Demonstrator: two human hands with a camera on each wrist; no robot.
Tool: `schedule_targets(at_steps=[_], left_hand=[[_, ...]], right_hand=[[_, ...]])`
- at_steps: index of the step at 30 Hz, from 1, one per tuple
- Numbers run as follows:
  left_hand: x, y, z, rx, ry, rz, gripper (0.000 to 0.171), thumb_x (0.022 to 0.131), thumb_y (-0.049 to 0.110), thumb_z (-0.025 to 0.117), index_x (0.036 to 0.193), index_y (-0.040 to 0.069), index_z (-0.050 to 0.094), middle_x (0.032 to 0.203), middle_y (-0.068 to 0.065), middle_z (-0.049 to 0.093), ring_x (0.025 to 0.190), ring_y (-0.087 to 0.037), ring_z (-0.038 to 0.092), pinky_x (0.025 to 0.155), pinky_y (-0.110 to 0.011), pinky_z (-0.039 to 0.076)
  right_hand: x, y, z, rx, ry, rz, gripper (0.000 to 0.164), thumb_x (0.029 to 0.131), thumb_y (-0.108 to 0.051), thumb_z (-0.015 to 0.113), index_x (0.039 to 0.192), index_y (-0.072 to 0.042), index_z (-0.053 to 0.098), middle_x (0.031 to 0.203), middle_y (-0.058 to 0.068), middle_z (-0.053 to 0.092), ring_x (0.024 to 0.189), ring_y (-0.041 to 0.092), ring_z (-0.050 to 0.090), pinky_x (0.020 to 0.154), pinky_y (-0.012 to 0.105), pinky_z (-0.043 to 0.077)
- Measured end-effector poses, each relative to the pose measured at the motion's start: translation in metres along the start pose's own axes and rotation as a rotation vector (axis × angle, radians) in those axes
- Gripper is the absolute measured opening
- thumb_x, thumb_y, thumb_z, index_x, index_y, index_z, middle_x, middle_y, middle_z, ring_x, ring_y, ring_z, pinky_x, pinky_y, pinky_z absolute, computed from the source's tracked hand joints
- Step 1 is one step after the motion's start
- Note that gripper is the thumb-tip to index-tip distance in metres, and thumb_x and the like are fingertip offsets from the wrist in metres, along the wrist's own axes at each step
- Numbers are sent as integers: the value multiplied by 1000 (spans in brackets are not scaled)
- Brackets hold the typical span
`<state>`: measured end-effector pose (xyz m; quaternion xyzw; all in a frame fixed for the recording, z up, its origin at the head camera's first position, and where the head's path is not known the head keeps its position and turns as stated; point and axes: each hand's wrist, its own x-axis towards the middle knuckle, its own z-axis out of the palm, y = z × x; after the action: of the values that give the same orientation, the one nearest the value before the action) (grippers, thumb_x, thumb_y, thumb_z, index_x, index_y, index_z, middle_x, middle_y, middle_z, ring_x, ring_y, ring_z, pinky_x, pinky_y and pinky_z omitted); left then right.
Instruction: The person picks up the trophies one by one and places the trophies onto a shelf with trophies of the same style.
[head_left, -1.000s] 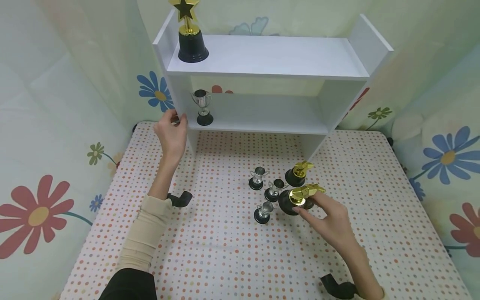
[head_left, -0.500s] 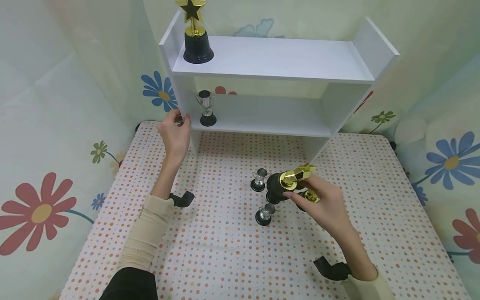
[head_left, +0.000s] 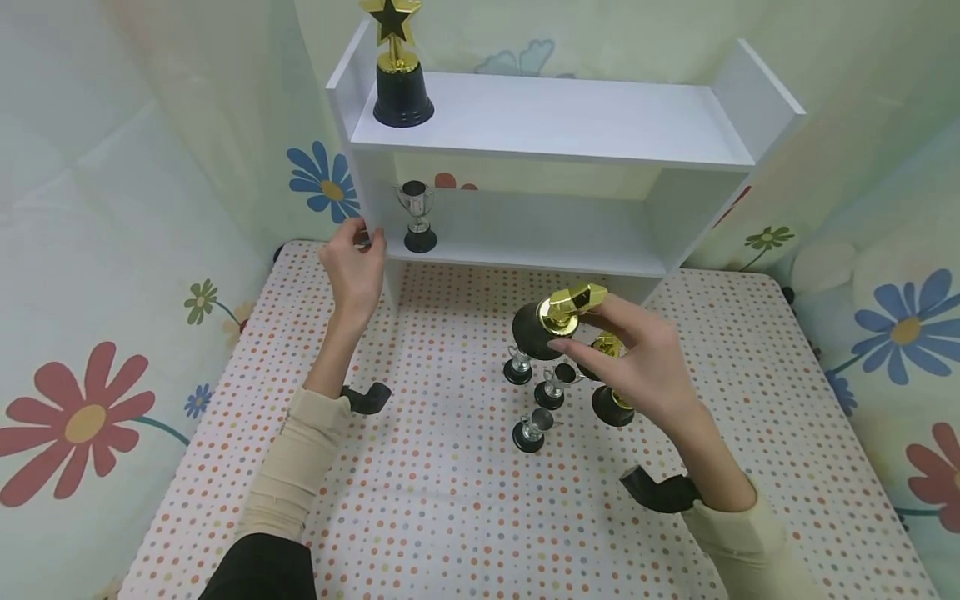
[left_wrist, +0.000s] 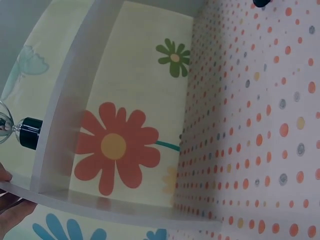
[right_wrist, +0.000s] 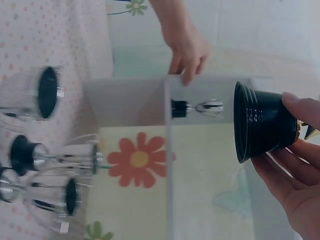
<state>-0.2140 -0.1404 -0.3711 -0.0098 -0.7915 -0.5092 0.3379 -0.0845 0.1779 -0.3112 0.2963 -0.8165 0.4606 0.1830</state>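
The right hand (head_left: pixel 645 358) keeps a full grip, thumb and fingers around a black-and-gold trophy (head_left: pixel 557 318), in the air above the counter (head_left: pixel 450 517) and before the white shelf unit (head_left: pixel 555 117). In the head view its long axis slants, black base to the left, gold top pointing right and slightly up; the right wrist view shows it nearly parallel to the silver cup (head_left: pixel 416 217) on the lower shelf, so roughly upright, wide rim down. The left hand's (head_left: pixel 352 271) grip is narrow, pinching the unit's left side panel (left_wrist: pixel 120 212).
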Motion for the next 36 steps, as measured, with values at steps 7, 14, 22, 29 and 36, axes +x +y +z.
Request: schedule_targets(at_steps=[7, 14, 22, 29, 36], left_hand=[[2, 0, -1, 10, 8, -1, 17, 91, 6, 62, 102, -6, 68, 100, -20, 72, 89, -26, 70, 79, -36, 60], [1, 1, -1, 4, -8, -12, 17, 92, 6, 61, 101, -7, 68, 100, -22, 71, 89, -27, 70, 80, -36, 60], [1, -1, 0, -5, -9, -7, 18, 92, 6, 61, 103, -6, 68, 103, -21, 71, 92, -26, 70, 81, -36, 60], [1, -1, -2, 13, -2, -8, 17, 92, 5, 62, 103, -6, 68, 103, -21, 71, 92, -27, 71, 80, -36, 61], [1, -2, -1, 0, -19, -10, 19, 92, 5, 61, 106, -5, 68, 105, -21, 71, 94, -27, 70, 81, -36, 60]], right_hand=[[36, -21, -8, 124, 24, -14, 51, 66, 15, 79, 114, 1, 68, 110, 9, 71, 103, 14, 69, 92, 29, 55], [59, -30, -7, 98, 55, 1, 49, 69, 10, 80, 114, -2, 69, 111, 10, 71, 102, 11, 68, 92, 25, 55], [85, -45, -6, 35, 105, 38, 40, 73, -2, 82, 111, -5, 71, 108, 6, 73, 99, 8, 68, 93, 24, 54], [117, -53, -5, 12, 176, 77, 38, 74, -8, 83, 110, -4, 72, 106, 11, 73, 97, 8, 69, 93, 23, 55], [147, -53, -6, -21, 179, 174, 46, 74, -14, 84, 117, -7, 70, 111, 13, 72, 96, 10, 71, 89, 21, 56]])
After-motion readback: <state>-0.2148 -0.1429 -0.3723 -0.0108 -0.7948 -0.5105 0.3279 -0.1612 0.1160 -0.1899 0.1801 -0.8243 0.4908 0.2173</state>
